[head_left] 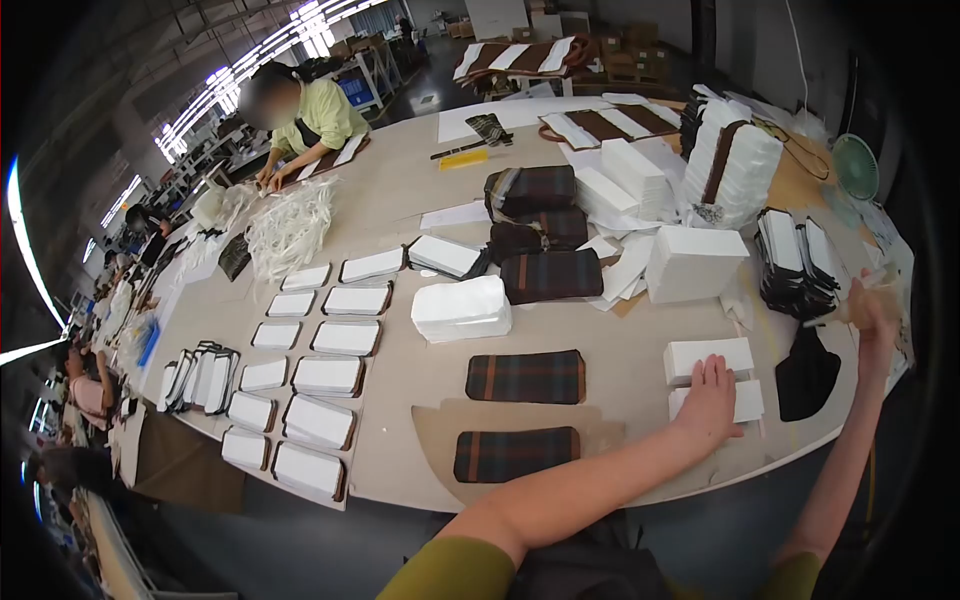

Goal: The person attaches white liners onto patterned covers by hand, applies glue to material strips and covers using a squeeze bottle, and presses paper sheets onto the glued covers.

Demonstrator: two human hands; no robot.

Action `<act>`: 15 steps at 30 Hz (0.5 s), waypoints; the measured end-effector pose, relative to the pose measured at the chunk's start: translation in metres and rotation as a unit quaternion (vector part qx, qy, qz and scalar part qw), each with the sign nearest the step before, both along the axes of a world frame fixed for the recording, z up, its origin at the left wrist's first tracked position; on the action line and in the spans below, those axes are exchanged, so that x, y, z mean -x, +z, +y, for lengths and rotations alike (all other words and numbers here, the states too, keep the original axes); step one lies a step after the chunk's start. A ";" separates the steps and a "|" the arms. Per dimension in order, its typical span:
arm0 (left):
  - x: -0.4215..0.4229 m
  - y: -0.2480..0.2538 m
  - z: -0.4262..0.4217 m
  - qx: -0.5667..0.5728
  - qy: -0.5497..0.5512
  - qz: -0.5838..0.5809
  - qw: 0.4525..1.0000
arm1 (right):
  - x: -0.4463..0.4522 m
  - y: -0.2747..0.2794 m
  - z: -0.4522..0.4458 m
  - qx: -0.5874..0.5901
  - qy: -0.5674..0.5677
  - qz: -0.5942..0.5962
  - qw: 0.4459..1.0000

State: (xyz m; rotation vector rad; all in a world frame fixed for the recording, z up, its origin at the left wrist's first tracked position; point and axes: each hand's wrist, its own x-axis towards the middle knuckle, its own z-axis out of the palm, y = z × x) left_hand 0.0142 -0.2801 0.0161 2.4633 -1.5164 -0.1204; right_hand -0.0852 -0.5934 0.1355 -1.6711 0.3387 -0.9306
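Note:
My left hand (712, 400) lies flat, fingers stretched out, over two short stacks of white rectangular pads (700, 352) near the table's front right. Out at the right edge, my right hand (873, 312) is raised, its fingers closed round something pale and tan that is too blurred to make out. Below it sits a black cloth piece (808, 375). To the left of my left hand, a dark plaid fabric panel (526, 377) lies flat, with a second plaid panel (516, 455) nearer me.
White-topped, dark-edged pieces (330, 370) stand in rows at left. Behind are a white block stack (697, 262), a white pad pile (461, 308), folded plaid pieces (550, 275) and dark-edged bundles (795, 260). A co-worker (318, 115) bends over the far left edge. A green fan (855, 166) stands right.

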 end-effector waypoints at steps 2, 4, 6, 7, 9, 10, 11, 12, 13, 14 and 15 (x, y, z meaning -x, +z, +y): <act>0.001 0.003 0.001 -0.004 0.003 -0.004 1.000 | 0.018 -0.015 0.008 -0.264 0.276 -0.323 0.866; 0.002 0.004 0.001 -0.012 0.010 -0.005 1.000 | 0.011 -0.036 0.003 -0.247 0.356 -0.250 0.866; 0.001 0.000 0.001 -0.001 0.009 -0.020 1.000 | -0.012 -0.052 0.003 -0.100 0.058 -0.023 0.993; 0.000 0.002 0.003 0.013 -0.001 -0.033 0.999 | -0.023 -0.039 0.037 -0.113 -0.009 0.031 0.993; 0.002 0.004 0.007 0.040 -0.007 -0.061 0.997 | -0.037 -0.040 0.061 -0.242 0.067 -0.102 0.963; 0.002 0.004 0.008 0.044 -0.009 -0.062 0.997 | -0.044 -0.036 0.071 -0.225 0.073 -0.093 0.967; 0.004 0.003 0.007 0.044 -0.020 -0.053 0.997 | -0.050 -0.035 0.081 -0.213 0.087 -0.084 0.970; 0.003 0.001 0.008 0.048 -0.021 -0.067 0.996 | -0.055 -0.035 0.091 -0.216 0.082 -0.080 0.970; 0.001 0.002 0.010 0.051 -0.017 -0.083 0.995 | -0.063 -0.034 0.101 -0.228 0.107 -0.056 0.966; 0.001 0.004 0.012 0.040 -0.024 -0.095 0.994 | -0.071 -0.032 0.110 -0.239 0.135 -0.033 0.961; 0.000 0.003 0.012 0.038 -0.018 -0.093 0.995 | -0.077 -0.032 0.117 -0.242 0.140 -0.029 0.960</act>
